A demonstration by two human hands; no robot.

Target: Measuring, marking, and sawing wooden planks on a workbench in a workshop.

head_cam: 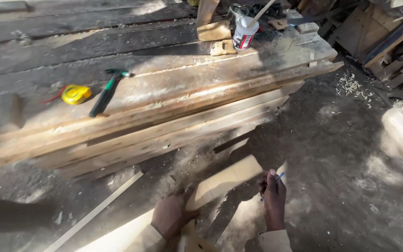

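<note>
Fingers of the right hand (273, 199) pinch a blue pen (276, 181) beside the board (225, 179) edge, left hand (171, 214) flat on it.

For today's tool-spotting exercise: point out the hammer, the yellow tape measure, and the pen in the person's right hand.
hammer (104, 97): head view, middle of its dark handle.
yellow tape measure (76, 94): head view, centre of its round case.
pen (280, 177): head view, blue end above the right hand (274, 200).
</note>
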